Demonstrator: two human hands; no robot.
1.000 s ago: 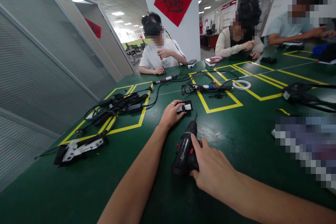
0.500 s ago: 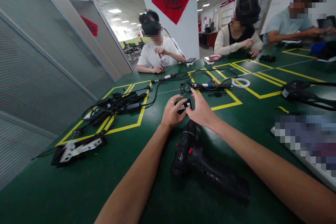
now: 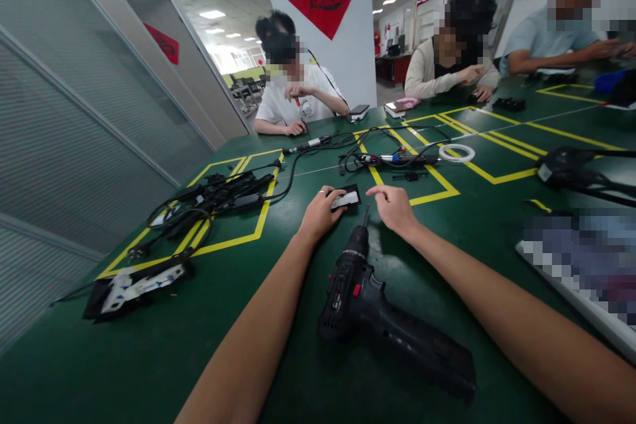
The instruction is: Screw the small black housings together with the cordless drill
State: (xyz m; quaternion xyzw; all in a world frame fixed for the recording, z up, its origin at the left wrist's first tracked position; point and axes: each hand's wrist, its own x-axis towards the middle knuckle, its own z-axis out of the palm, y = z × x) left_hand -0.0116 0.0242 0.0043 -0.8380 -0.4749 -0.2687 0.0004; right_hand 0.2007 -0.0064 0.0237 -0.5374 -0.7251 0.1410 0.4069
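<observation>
My left hand [image 3: 322, 214] rests on the table, its thumb and fingers gripping the left end of a small flat black piece [image 3: 354, 191] with a whitish strip along its top. To the right of that piece and apart from it is my right hand [image 3: 395, 209]. Its index finger points left and the other fingers are curled; whatever they may hold is hidden. A black cordless drill [image 3: 348, 288] lies on its side between my forearms, and its thin bit points away from me towards the gap between the hands.
Tangled black cables [image 3: 228, 195] lie at the left, with a black-and-white part [image 3: 136, 290] in front. A pen-shaped electric screwdriver [image 3: 397, 159] and a white ring [image 3: 457, 153] sit beyond my hands. Several people work across the green table [image 3: 278, 371], marked with yellow tape.
My right hand has drawn away to the right from the black piece, its fingers curling in. My left hand keeps hold of the piece. The drill bit now shows.
</observation>
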